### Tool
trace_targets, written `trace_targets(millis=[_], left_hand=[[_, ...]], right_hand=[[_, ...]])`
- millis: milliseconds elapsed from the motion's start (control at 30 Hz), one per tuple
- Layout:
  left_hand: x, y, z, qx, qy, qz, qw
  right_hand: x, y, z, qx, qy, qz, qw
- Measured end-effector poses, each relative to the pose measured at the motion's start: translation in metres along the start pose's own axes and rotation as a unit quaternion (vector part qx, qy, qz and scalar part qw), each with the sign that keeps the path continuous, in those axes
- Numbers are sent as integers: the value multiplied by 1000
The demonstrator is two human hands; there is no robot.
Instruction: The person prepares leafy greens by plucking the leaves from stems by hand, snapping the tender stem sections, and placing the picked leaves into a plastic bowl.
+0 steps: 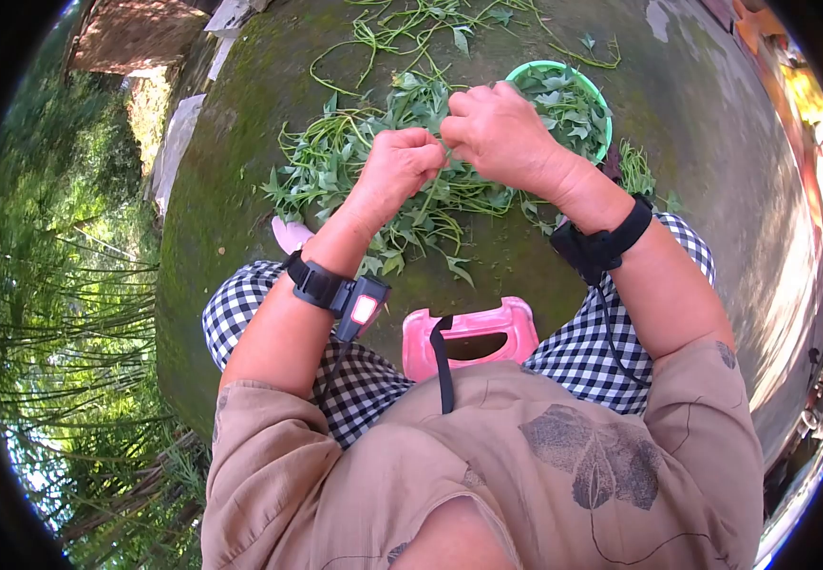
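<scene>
My left hand is closed, its thumb and fingers pinched on a green stem that shows between the two hands. Close beside it on the right, my right hand is also closed, its fingertips at the same stem. Both are held above a pile of leafy green vines on the mossy ground. A green-rimmed basket full of picked leaves stands just behind and right of my right hand, which overlaps its left edge in view.
Loose bare stems lie at the far side of the pile. A small green bunch sits right of the basket. A pink plastic stool is between my legs. Dense plants border the ground on the left.
</scene>
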State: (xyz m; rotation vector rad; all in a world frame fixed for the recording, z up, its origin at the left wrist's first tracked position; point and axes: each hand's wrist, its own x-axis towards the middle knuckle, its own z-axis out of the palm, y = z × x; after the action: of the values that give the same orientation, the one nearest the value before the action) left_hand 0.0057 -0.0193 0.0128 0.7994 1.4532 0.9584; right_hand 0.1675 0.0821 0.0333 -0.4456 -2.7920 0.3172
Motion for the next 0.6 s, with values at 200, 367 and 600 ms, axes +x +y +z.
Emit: trace_targets(millis=[200,367,600], left_hand=[[1,-11,-2,-29,123,15,992],[3,-6,-16,-165,167,19,972],[5,3,-56,-283,117,56,950]], right_hand=[[7,-14,13,61,-25,75,995],[9,-17,23,96,11,81,992],[5,-5,28,112,-43,147,982]])
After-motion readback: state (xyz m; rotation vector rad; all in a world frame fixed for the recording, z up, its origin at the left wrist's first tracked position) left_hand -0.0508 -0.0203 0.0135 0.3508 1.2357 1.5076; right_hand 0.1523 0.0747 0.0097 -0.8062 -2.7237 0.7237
